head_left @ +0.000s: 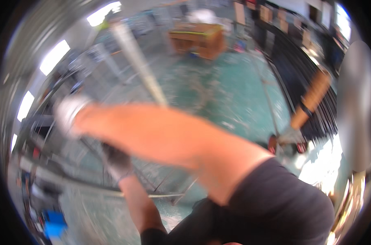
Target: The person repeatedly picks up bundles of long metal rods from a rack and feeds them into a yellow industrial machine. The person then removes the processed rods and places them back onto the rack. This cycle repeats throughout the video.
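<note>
My right arm stretches across the picture to the left, and my right hand (71,114), in a white glove, is smeared by motion. Its fingers do not show, so its grip is unclear. Below it is my left hand (118,161), in a grey-and-white glove with a dark part near the fingers. The left fingers are blurred too. Both hands are close to a framework of thin metal bars (91,185) on the left. Whether either hand touches a bar cannot be made out.
A pale post (138,61) rises beyond my right forearm. Farther off stands a brown box-like crate (199,38). Long dark bars (304,77) lie stacked at the right, near a cardboard-coloured upright piece (312,98). Something blue (54,223) sits at lower left. The floor (210,90) is green.
</note>
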Motion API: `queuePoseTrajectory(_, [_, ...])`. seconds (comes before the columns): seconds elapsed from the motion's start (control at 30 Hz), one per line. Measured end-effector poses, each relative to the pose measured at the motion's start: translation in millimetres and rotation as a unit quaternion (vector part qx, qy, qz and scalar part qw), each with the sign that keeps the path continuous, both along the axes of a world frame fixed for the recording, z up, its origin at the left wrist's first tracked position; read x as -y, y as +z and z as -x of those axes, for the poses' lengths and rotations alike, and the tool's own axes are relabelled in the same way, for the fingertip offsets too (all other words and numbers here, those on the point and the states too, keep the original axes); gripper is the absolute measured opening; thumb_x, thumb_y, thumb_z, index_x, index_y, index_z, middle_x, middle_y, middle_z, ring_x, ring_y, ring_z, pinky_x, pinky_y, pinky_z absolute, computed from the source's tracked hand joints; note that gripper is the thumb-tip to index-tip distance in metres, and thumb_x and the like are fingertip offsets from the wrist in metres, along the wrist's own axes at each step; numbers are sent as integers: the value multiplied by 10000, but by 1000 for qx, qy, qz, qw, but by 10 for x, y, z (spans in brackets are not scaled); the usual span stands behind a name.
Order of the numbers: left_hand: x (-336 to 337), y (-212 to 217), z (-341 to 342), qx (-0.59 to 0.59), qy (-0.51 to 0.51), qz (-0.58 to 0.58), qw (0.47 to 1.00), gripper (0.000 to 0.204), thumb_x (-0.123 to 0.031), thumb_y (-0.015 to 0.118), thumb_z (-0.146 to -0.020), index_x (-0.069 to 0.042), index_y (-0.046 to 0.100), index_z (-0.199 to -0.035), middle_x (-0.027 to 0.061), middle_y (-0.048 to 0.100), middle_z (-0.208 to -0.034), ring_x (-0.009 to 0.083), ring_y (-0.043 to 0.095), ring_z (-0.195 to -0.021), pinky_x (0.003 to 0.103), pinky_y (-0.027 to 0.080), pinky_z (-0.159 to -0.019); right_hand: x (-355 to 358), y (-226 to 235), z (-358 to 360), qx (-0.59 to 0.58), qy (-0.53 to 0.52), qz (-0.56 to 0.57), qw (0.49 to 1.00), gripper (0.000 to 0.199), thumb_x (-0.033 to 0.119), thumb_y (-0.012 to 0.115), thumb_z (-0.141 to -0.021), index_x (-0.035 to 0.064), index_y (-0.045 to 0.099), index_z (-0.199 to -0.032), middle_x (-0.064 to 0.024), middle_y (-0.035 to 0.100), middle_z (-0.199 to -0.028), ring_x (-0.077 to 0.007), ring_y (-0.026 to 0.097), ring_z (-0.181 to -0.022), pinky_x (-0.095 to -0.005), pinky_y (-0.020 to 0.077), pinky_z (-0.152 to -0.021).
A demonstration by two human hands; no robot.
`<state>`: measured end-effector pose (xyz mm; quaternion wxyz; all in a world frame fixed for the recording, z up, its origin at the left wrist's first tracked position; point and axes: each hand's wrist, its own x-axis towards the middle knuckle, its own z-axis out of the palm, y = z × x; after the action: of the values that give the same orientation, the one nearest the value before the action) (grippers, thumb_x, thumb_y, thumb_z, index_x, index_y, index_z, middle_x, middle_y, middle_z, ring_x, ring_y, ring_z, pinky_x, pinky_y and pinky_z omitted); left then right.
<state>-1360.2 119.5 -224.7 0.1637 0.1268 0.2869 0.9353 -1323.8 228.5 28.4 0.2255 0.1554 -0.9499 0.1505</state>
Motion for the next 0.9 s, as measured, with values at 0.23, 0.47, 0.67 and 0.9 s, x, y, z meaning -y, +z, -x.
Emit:
queuePoseTrajectory(0.23, [-96,-1491,-962,-96,12,372,923,378,-217,548,-1058,18,543,-1354,160,589,-1315,279,576,-1215,406,502,-1010,-376,-754,-677,-342,-44,-8,938,316,323,621,-901,65,776,-1000,-99,734,-994,-288,689,-987,-463,518,-824])
queuePoseTrajectory(0.47, [-1618,-2105,-2628,11,-294,433,852,158,-188,577,-1053,-34,599,-1026,101,644,-896,218,632,-766,389,568,-734,-2970,-2506,-3243,-393,-69,-21,917,170,204,604,-919,102,706,-1009,-73,671,-960,-290,666,-906,-452,539,-809])
queuePoseTrajectory(0.67, [-3153,-1979,-3476,58,-366,412,832,125,-205,636,-1010,-82,630,-1029,87,658,-871,244,642,-781,419,550,-706,-4958,-2692,-6602,-118,-714,41,689,323,249,815,-798,106,726,-1073,-105,736,-996,-335,711,-930,-469,571,-820])
queuePoseTrajectory(0.9, [-4502,-1446,-4966,-39,-517,402,754,229,-203,664,-985,-69,591,-1157,130,661,-901,273,651,-778,437,556,-734,-6171,-3327,-9333,147,-891,117,413,806,590,806,-803,-2,620,-1317,-232,637,-1327,-381,601,-1257,-456,486,-1071])
